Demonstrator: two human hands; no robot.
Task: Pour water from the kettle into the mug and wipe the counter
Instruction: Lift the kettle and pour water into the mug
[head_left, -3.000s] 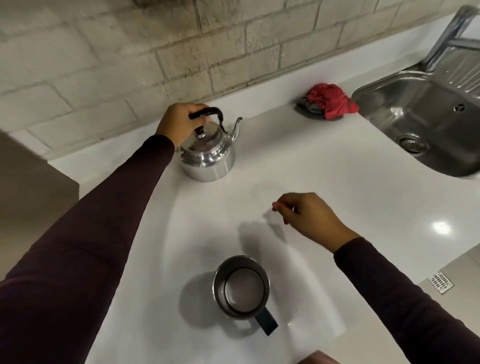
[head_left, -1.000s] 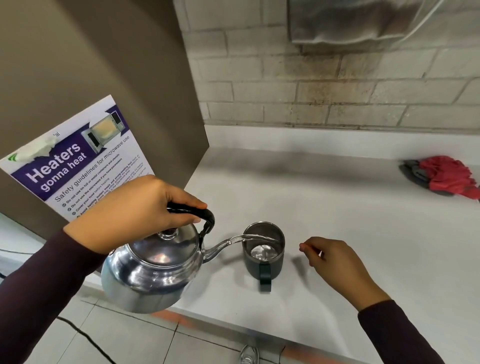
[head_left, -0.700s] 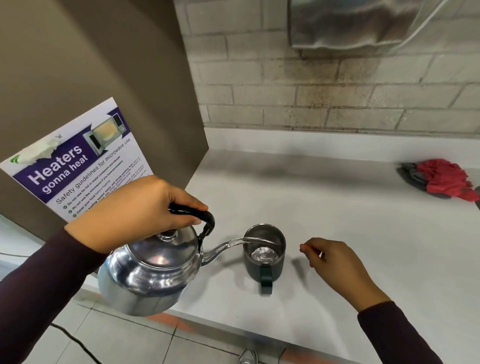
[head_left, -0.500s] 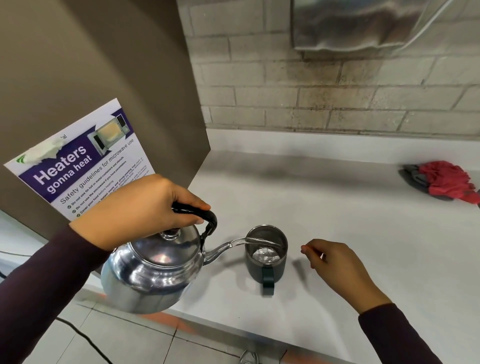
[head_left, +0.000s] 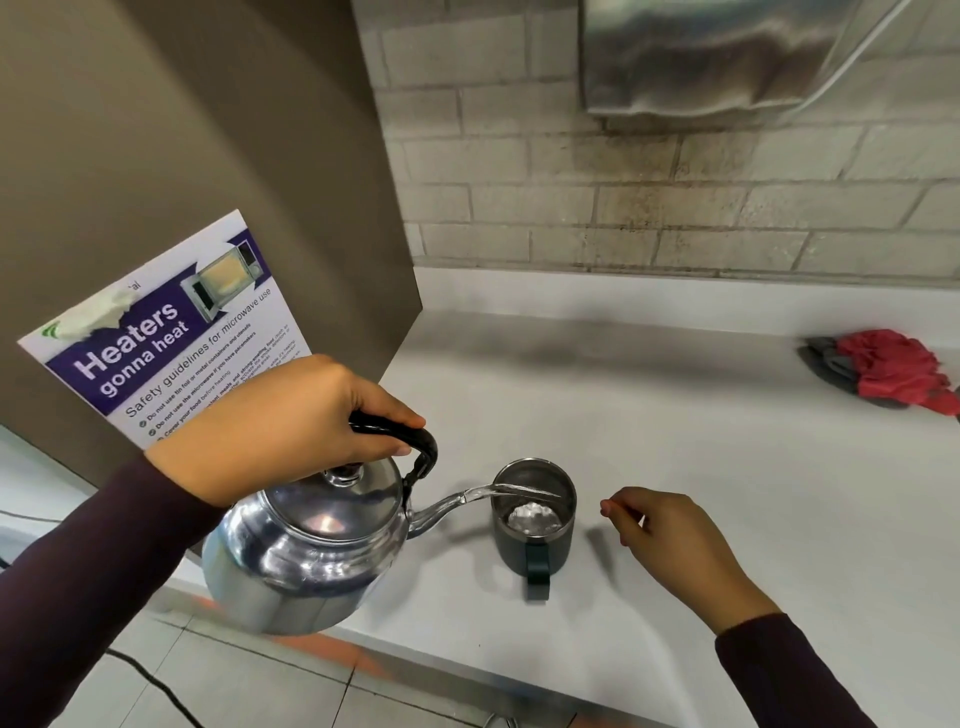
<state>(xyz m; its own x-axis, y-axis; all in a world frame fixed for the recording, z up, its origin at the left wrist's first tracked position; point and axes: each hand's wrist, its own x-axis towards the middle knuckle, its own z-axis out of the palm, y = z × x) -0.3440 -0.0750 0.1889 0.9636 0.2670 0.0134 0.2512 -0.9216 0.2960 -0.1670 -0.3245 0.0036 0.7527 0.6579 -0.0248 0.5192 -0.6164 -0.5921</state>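
A shiny metal kettle (head_left: 306, 551) hangs tilted in the air left of the dark green mug (head_left: 535, 525), held by its black handle in my left hand (head_left: 280, 421). Water streams from the spout into the mug, which stands on the white counter (head_left: 675, 467) with its handle facing me. My right hand (head_left: 675, 545) hovers just right of the mug with fingers loosely curled and nothing in it. A red and grey cloth (head_left: 888, 371) lies bunched at the far right of the counter.
A brown cabinet side (head_left: 208, 156) with a purple microwave safety poster (head_left: 171, 338) stands on the left. A brick wall and a metal dispenser (head_left: 727, 57) rise behind the counter. The counter's front edge and the tiled floor (head_left: 234, 675) run below the kettle.
Three seconds ago the kettle stood on the counter under my left hand; it is lifted and pouring into the mug. Over the last second the water level in the mug has risen.
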